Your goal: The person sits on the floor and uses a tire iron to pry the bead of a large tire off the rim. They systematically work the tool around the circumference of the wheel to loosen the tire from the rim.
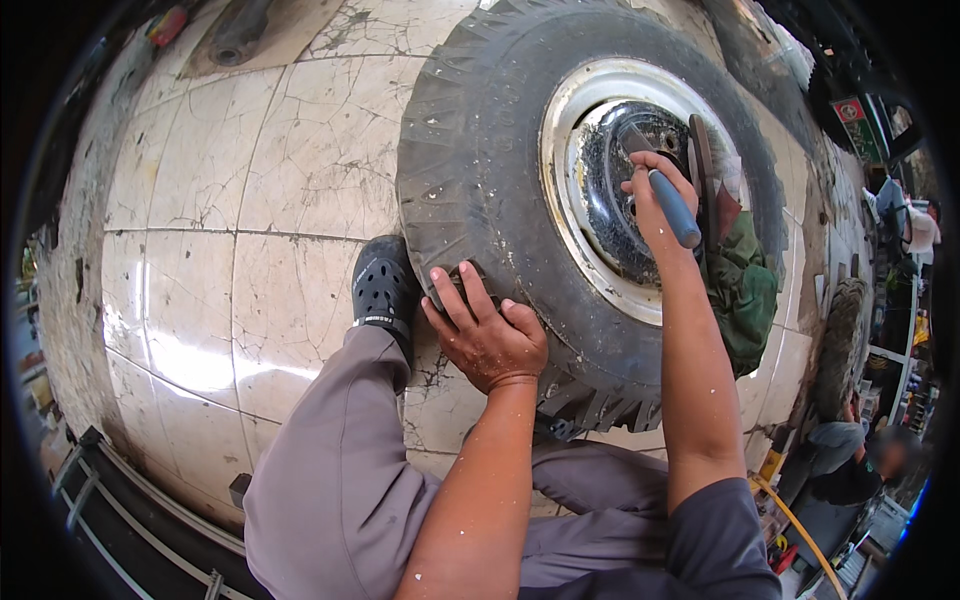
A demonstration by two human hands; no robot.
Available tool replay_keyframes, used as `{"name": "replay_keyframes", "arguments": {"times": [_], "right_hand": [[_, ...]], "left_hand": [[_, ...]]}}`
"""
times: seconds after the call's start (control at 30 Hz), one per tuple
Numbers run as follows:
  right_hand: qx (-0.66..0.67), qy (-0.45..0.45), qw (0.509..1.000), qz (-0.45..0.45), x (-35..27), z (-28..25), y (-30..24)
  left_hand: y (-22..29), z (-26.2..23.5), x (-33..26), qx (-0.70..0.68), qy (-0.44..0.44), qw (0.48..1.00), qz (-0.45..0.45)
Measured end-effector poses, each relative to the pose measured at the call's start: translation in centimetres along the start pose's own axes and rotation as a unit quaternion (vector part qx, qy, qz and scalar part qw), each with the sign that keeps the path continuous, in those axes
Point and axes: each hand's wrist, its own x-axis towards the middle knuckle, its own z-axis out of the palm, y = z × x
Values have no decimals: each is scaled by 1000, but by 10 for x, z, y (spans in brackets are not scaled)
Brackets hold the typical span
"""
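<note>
A large tyre point(470, 190) lies flat before me on the tiled floor. In its middle is a wheel rim point(560, 160) with worn white paint and a dark, patchy centre. My right hand point(660, 190) is closed round the blue handle of a scraper point(675, 210). The scraper's flat metal blade points over the rim's centre; I cannot tell whether it touches. With fingers spread, my left hand point(490, 335) rests on the tyre's near left side. Beside my right wrist, a green cloth point(742, 290) and a long dark flat bar point(703, 180) lie across the wheel.
Cracked, pale floor tiles point(190, 300) stretch to the left. My dark clog point(384, 290) stands against the tyre. Another tyre point(842, 340) is farther right, with a seated person point(850, 470) beyond. A yellow hose point(800, 525) runs at lower right; a metal frame point(140, 510) is at lower left.
</note>
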Motion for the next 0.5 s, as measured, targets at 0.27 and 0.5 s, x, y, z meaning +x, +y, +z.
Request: {"name": "replay_keyframes", "arguments": {"times": [0.27, 0.5], "right_hand": [[52, 10, 999, 3, -7, -3, 1], [42, 1, 999, -13, -6, -7, 3]], "left_hand": [[0, 1, -1, -8, -3, 1000, -7], [-1, 1, -1, -9, -1, 1000, -3]]}}
